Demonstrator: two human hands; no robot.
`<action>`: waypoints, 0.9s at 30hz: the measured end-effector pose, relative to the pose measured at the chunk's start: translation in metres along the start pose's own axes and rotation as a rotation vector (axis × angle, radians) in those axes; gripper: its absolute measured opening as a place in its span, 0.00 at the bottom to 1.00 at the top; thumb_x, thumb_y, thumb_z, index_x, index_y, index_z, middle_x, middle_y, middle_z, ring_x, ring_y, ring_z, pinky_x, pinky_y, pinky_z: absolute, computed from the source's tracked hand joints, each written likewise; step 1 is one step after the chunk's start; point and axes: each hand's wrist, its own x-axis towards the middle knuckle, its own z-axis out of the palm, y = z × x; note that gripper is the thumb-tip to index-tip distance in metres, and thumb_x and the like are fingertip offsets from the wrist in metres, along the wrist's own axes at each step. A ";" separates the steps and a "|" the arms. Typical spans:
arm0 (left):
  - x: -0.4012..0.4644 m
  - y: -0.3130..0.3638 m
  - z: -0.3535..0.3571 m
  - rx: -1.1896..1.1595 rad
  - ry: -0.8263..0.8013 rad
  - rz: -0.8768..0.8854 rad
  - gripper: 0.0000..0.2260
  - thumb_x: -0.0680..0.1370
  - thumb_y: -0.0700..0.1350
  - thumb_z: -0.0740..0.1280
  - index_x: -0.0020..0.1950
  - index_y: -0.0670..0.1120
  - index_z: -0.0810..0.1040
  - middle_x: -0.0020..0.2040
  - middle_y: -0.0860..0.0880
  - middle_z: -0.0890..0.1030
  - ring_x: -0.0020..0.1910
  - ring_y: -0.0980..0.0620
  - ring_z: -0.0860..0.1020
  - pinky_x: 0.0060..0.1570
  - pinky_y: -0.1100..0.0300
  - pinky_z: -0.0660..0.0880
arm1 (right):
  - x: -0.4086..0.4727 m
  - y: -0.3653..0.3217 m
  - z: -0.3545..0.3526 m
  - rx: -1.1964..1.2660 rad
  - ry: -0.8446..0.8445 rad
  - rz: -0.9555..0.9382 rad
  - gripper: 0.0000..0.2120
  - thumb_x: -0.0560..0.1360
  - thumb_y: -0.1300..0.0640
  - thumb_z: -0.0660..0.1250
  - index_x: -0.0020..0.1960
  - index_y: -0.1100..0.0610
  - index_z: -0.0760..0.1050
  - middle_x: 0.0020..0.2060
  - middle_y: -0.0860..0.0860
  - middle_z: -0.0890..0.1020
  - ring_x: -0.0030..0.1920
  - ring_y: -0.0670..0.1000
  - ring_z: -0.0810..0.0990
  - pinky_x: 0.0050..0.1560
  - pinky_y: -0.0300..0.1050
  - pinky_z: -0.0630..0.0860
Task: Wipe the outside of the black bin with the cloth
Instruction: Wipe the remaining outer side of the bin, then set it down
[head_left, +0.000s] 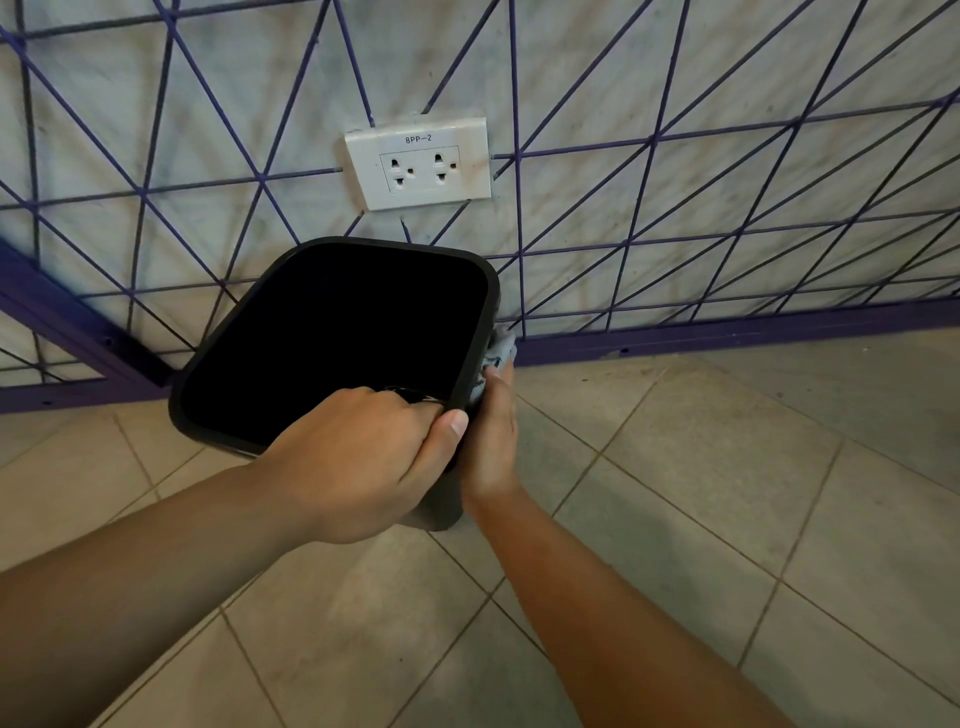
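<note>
The black bin (223, 332) stands on the tiled floor next to the wall, its square mouth dark and facing up. My left hand (358, 457) grips the bin's near rim, fingers curled inside and thumb outside. My right hand (491, 441) holds a grey-blue cloth (500, 353) against the bin's right outer side, just under the rim. Most of the cloth is hidden between my hand and the bin wall.
A white double wall socket (421, 163) labelled 8PP-2 sits on the wall above the bin. The wall has purple crossing lines and a purple skirting (727, 332). Beige floor tiles (675, 493) spread to the right and front.
</note>
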 end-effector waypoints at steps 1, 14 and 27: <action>0.000 0.000 0.000 0.005 -0.008 0.004 0.18 0.81 0.56 0.44 0.34 0.57 0.62 0.27 0.54 0.68 0.27 0.56 0.70 0.30 0.66 0.60 | -0.007 -0.006 0.002 -0.015 -0.008 -0.034 0.41 0.78 0.31 0.53 0.88 0.42 0.63 0.86 0.49 0.68 0.88 0.51 0.63 0.90 0.59 0.57; 0.003 -0.002 -0.002 0.039 -0.011 -0.001 0.19 0.79 0.59 0.41 0.34 0.55 0.63 0.28 0.54 0.69 0.28 0.55 0.69 0.31 0.62 0.59 | 0.029 0.051 -0.003 0.097 0.048 0.063 0.52 0.69 0.12 0.57 0.85 0.40 0.69 0.84 0.51 0.73 0.86 0.56 0.67 0.89 0.69 0.55; 0.001 -0.003 0.000 -0.008 0.006 0.007 0.20 0.79 0.59 0.40 0.35 0.56 0.64 0.29 0.53 0.70 0.29 0.54 0.71 0.31 0.66 0.60 | 0.009 -0.002 0.000 0.168 0.044 0.131 0.38 0.80 0.29 0.62 0.85 0.45 0.70 0.83 0.49 0.73 0.85 0.52 0.70 0.87 0.56 0.64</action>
